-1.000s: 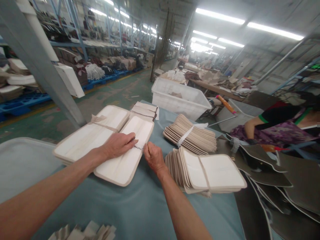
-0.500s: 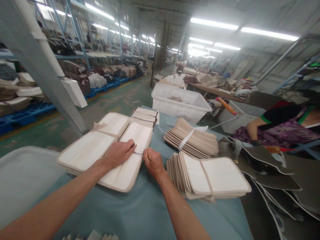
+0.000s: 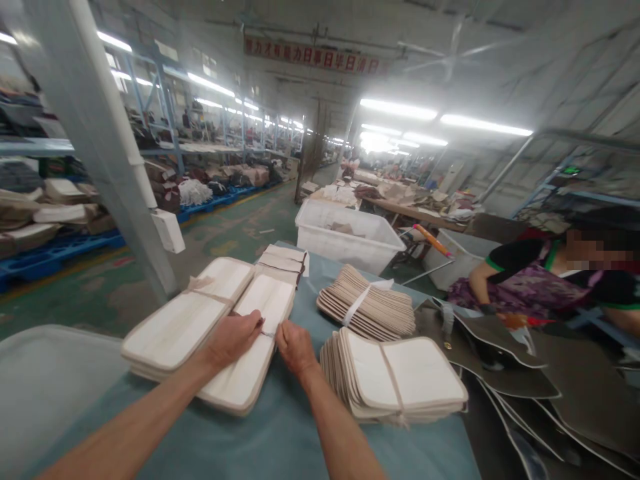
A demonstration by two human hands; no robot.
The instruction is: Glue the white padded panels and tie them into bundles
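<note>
"What fills the foreground?"

"Two bare forearms (image 3: 335, 417) reach over a blue-covered worktop (image 3: 240, 450), the left slanting in low from the corner, the right rising more steeply."

"And the hands?"

"The left hand (image 3: 237, 337), back upward and fingers drawn closed, rests over the middle of a narrow stack (image 3: 240, 380) of white panels. The right hand (image 3: 296, 347), curled tight as a fist, sits at the stack's right edge. Both appear to grip a thin cord (image 3: 269, 334) running across the top between them; its ends are hidden in the fingers."

"Which step is under way?"

"Binding the stack, by the look of it: the cord being drawn snug or tied. Any knot is too small to make out. The move calls for even tension from both sides, wrists low, so the panels stay square."

"Where does that stack lie?"

"On the worktop, right beside a wider stack (image 3: 175, 337) bound with a beige strip (image 3: 213, 295). To the right sit a fanned stack (image 3: 420, 377) and, behind it, a ribbed bundle (image 3: 387, 317)."

"Farther back?"

"A co-worker (image 3: 530, 283) at right, a white bin (image 3: 340, 243) past the worktop, and a red-lettered banner (image 3: 315, 57) overhead."
</note>
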